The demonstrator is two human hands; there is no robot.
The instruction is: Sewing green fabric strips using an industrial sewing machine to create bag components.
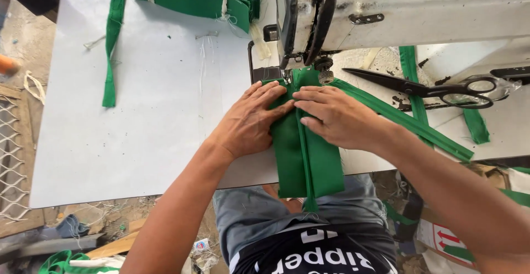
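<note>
Overhead, I see my left hand [248,120] and right hand [337,116] pressed flat, fingers spread, gripping nothing, on the green fabric piece [306,158] lying under the sewing machine [386,14] at the bench [138,130] edge; scissors [436,89] rest nearby.

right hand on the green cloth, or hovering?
Touching. The head view shows the right hand lying flat on the green cloth, its fingers pressed onto it beside the left hand.
</note>
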